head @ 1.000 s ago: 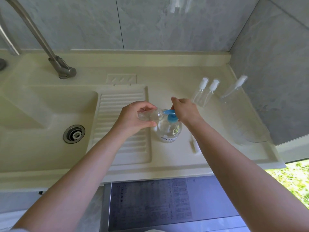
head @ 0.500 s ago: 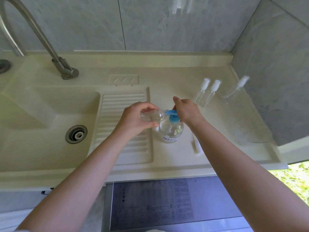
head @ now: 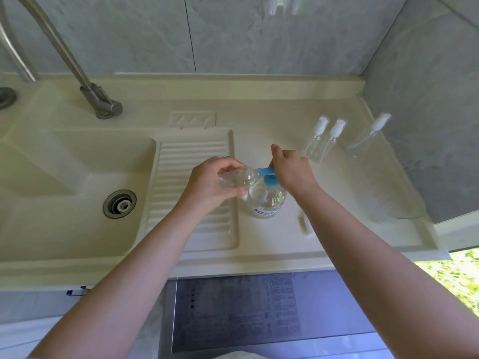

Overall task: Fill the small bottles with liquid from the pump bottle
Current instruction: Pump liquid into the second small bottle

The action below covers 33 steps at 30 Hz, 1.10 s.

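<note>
A small clear bottle [head: 234, 178] is gripped sideways by the left hand [head: 215, 182] at the blue spout of the pump bottle [head: 267, 195], whose pump head is pressed by the right hand [head: 293, 172], fingers curled.

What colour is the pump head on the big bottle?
Blue, on the pump head in the head view, its only view.

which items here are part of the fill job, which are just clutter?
In the job:
- pump bottle, right hand on its blue pump
- small open bottle held by left hand at the spout
- three capped small bottles

Lying about:
- faucet
- sink drain
- ribbed drainboard
</note>
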Tool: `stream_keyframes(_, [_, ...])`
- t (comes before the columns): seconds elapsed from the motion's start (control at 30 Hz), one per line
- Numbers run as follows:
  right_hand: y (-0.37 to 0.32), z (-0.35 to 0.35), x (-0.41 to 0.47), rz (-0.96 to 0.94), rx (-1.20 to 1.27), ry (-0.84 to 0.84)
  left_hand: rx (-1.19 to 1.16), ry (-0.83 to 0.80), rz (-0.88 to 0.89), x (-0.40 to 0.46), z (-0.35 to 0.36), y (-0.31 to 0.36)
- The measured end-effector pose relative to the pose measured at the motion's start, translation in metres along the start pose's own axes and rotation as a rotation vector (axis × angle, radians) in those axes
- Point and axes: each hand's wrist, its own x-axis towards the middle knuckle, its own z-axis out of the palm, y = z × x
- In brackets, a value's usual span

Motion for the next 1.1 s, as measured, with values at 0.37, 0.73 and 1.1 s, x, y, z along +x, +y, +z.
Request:
stream_keyframes(0.37, [-0.002,0.008,-0.001,-0.076,-0.095,0.023,0.015,0.008,-0.014,-0.003,0.000,0.003])
stream_keyframes(0.73, [-0.004,-0.006,-0.001,0.020,-0.002,-0.068,-0.009,0.027,-0.007,-0.005,0.002,0.001])
stream_keyframes(1.1, [-0.002,0.004,-0.001,0.037,-0.013,0.005,-0.006,0.033,-0.030,-0.006,0.006,0.002])
